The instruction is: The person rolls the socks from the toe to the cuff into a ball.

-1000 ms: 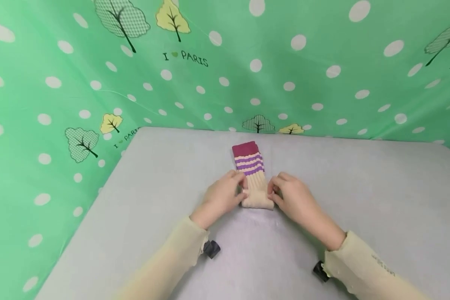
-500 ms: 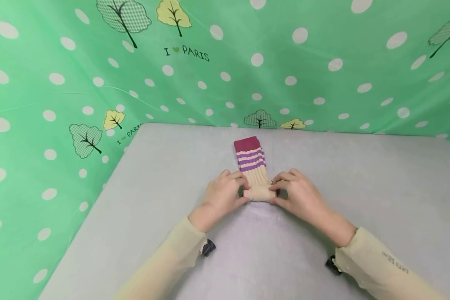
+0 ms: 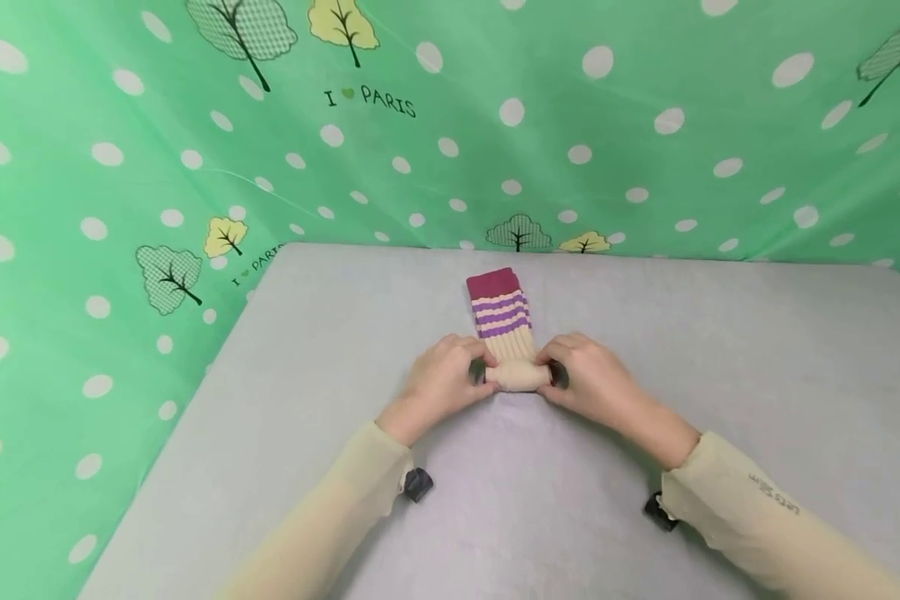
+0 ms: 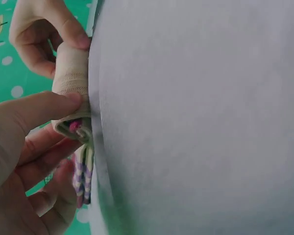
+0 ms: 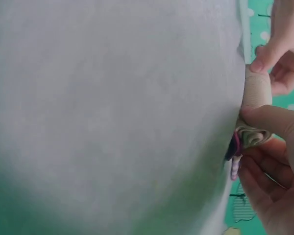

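Gripping hands (image 3: 438, 377) (image 3: 594, 379) partly hiding sock (image 3: 508, 338)

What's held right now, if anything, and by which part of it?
The striped sock, one or a pair, by its rolled end: left grip pinches one side of the roll, right grip the other.

A partly rolled cream knit sock with purple stripes and a maroon cuff (image 3: 504, 342) is laid on a grey cloth-covered table (image 3: 735, 367), its roll set nearest the person and its cuff pointed towards the far edge. The roll is flanked by the bare left hand (image 3: 444, 372) and the bare right hand (image 3: 594, 375). Behind and left of the table, a green white-dotted curtain (image 3: 555, 100) is hung.
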`<state>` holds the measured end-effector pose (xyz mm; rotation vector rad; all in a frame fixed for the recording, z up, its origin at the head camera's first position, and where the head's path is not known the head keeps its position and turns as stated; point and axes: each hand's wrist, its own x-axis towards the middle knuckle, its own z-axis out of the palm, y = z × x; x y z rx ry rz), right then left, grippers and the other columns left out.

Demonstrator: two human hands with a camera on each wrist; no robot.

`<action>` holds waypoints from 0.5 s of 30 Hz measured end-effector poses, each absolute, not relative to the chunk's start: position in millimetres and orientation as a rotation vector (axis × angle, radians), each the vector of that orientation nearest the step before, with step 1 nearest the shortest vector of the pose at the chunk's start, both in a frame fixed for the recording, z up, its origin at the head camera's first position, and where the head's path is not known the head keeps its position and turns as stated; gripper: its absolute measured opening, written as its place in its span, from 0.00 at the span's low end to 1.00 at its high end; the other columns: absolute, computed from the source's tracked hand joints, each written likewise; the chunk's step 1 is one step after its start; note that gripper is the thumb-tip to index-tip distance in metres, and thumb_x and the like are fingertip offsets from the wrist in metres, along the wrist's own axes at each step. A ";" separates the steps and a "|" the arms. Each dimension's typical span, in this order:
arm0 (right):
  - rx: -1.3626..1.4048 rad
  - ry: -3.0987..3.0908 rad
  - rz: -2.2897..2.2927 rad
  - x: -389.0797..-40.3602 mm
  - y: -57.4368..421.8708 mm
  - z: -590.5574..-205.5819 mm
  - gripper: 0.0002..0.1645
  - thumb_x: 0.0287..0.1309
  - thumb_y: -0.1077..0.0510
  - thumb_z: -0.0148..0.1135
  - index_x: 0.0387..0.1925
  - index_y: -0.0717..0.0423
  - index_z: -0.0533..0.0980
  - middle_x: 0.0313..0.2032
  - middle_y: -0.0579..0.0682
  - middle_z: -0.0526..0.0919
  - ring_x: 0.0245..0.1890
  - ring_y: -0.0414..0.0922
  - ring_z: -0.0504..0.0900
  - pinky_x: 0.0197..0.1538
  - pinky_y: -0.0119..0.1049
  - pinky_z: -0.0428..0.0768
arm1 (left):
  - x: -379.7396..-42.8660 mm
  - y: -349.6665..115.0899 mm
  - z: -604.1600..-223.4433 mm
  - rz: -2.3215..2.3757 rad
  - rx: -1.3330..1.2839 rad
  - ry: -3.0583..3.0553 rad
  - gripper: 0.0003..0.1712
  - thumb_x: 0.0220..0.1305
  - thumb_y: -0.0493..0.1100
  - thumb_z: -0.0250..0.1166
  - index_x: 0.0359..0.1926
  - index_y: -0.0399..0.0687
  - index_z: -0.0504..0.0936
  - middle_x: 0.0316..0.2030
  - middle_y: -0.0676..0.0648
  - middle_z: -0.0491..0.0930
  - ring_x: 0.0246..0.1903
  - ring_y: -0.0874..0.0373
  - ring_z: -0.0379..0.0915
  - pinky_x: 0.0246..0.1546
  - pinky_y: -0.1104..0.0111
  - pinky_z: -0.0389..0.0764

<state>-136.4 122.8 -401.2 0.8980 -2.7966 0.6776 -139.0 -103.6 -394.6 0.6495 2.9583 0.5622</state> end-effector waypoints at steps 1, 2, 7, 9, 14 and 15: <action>0.886 -2.798 0.715 -137.0 123.6 -402.5 0.18 0.42 0.61 0.79 0.38 0.61 0.83 0.39 0.55 0.88 0.42 0.52 0.84 0.49 0.47 0.84 | -137.4 -104.2 -396.0 0.556 0.653 2.959 0.18 0.54 0.52 0.76 0.44 0.53 0.85 0.48 0.52 0.85 0.50 0.55 0.78 0.53 0.62 0.81; 0.872 -2.798 0.756 -137.2 124.3 -403.7 0.17 0.43 0.61 0.78 0.38 0.61 0.84 0.39 0.55 0.88 0.42 0.52 0.84 0.49 0.47 0.84 | -135.6 -104.7 -397.0 0.548 0.659 2.962 0.19 0.54 0.52 0.76 0.44 0.52 0.85 0.48 0.51 0.85 0.50 0.55 0.77 0.53 0.62 0.81; 0.811 -2.784 0.915 -137.4 124.3 -409.7 0.16 0.48 0.60 0.74 0.41 0.60 0.84 0.39 0.54 0.88 0.42 0.49 0.85 0.47 0.47 0.84 | -130.7 -107.1 -398.7 0.500 0.690 3.004 0.19 0.54 0.51 0.76 0.45 0.50 0.83 0.48 0.52 0.83 0.50 0.56 0.77 0.53 0.63 0.82; 0.783 -2.785 0.963 -136.1 122.9 -409.1 0.15 0.50 0.59 0.73 0.41 0.60 0.84 0.39 0.53 0.88 0.40 0.47 0.83 0.45 0.45 0.83 | -130.6 -109.1 -397.1 0.536 0.663 3.001 0.18 0.55 0.51 0.75 0.45 0.50 0.84 0.47 0.52 0.83 0.48 0.56 0.78 0.51 0.63 0.82; 0.701 -2.828 1.052 -128.5 117.9 -400.7 0.16 0.54 0.58 0.72 0.44 0.60 0.83 0.41 0.52 0.87 0.39 0.45 0.82 0.44 0.44 0.84 | -128.0 -119.1 -393.2 0.797 0.565 2.899 0.18 0.57 0.50 0.74 0.48 0.53 0.85 0.38 0.52 0.85 0.35 0.61 0.76 0.40 0.67 0.80; 0.691 -2.834 1.078 -127.0 116.1 -398.5 0.16 0.55 0.58 0.71 0.44 0.60 0.83 0.40 0.52 0.87 0.38 0.45 0.83 0.44 0.44 0.84 | -127.0 -122.0 -393.0 0.867 0.548 2.871 0.18 0.58 0.50 0.73 0.49 0.53 0.84 0.37 0.52 0.85 0.32 0.62 0.75 0.37 0.69 0.78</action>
